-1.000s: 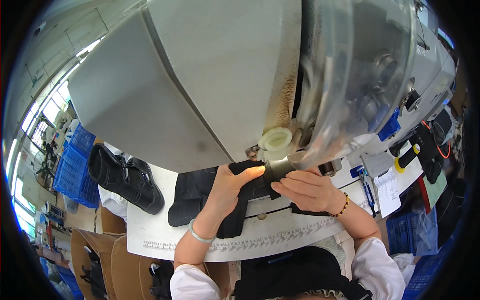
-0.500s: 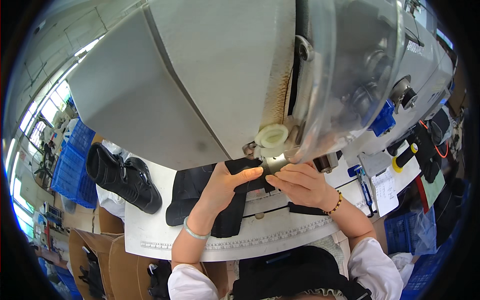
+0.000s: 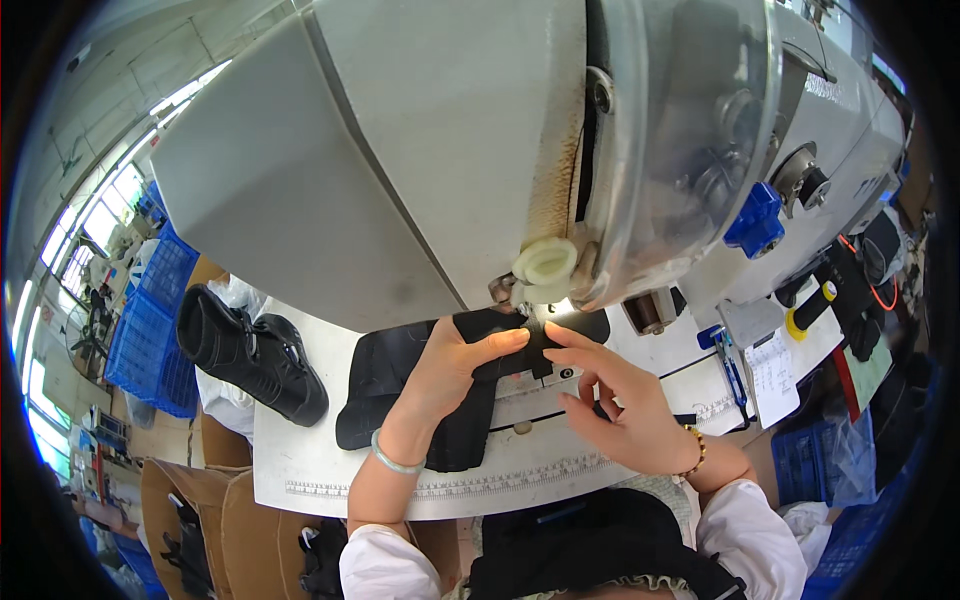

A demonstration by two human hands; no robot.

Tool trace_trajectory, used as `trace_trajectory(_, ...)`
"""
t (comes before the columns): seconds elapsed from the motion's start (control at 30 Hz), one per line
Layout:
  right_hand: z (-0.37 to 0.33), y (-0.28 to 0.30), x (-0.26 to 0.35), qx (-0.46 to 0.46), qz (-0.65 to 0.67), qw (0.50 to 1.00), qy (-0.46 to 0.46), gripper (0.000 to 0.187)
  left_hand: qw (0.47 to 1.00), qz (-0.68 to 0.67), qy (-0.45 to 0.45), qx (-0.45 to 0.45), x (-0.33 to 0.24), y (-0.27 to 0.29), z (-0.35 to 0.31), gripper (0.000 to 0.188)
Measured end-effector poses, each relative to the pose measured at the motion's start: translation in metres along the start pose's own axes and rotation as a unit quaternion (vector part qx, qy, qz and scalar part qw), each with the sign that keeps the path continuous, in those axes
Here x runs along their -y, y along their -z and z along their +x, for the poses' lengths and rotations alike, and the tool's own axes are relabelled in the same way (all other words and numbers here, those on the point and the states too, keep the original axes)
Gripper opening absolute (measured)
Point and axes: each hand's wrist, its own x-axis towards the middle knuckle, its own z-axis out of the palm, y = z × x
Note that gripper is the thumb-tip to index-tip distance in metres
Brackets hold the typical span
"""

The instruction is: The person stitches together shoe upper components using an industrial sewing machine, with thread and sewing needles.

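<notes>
One black fabric piece [image 3: 420,385] lies flat on the white table [image 3: 300,460], its far end pushed under the head of the big grey sewing machine [image 3: 450,150], so that the edge to be stitched sits right at the needle spot just below the cream plastic knob [image 3: 546,268]. The left hand [image 3: 445,375] lies palm down on the fabric with fingers stretched out flat towards the needle, gripping nothing, apparently pressing the cloth so it stays smooth and does not slide. The right hand [image 3: 620,405] rests on the other side with fingers spread wide, the forefinger reaching to the fabric's edge near the needle and the others touching the table, likely steering the seam line; it holds nothing either. A printed ruler strip [image 3: 520,480] runs along the table's near edge, handy for measuring. Each wrist carries one band: a pale bracelet [image 3: 395,462] on the left, a beaded bracelet [image 3: 697,452] on the right. Off to the left, one black boot [image 3: 250,350] sits at the table's end, out of the way. Blue crates [image 3: 155,320], at least two, stand beyond it. On the right, one blue knob [image 3: 755,220] juts from the machine, and one notepad [image 3: 772,370] lies beside a yellow-tipped tool [image 3: 810,310].
</notes>
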Motion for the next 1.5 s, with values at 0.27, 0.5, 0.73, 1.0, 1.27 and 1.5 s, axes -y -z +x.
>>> trace_trajectory(0.27, 0.008, 0.018, -0.007, 0.095, 0.163, 0.977, -0.098, 0.042, 1.0, -0.009, 0.0, 0.013, 0.001, 0.0, 0.0, 0.026)
trace_trajectory(0.5, 0.005, 0.007, 0.002, 0.092, 0.114, 0.983, -0.112, 0.045, 1.0, 0.001, -0.009, 0.014, 0.001, 0.004, -0.002, 0.028)
trace_trajectory(0.73, 0.006, -0.008, -0.036, -0.114, -0.277, 0.929, 0.216, 0.038, 1.0, 0.014, 0.01, 0.013, 0.002, 0.005, 0.001, 0.024)
trace_trajectory(1.0, 0.011, -0.016, -0.061, -0.166, -0.339, 0.85, 0.368, 0.037, 1.0, -0.015, 0.003, 0.007, 0.002, 0.001, 0.001, 0.02)
trace_trajectory(1.27, 0.012, -0.016, -0.067, -0.164, -0.314, 0.853, 0.384, 0.037, 1.0, -0.015, -0.003, -0.002, 0.002, -0.002, 0.0, 0.018)
trace_trajectory(1.5, 0.017, -0.011, -0.066, -0.185, -0.396, 0.818, 0.375, 0.036, 1.0, 0.015, -0.004, 0.0, 0.0, -0.001, 0.001, 0.018)
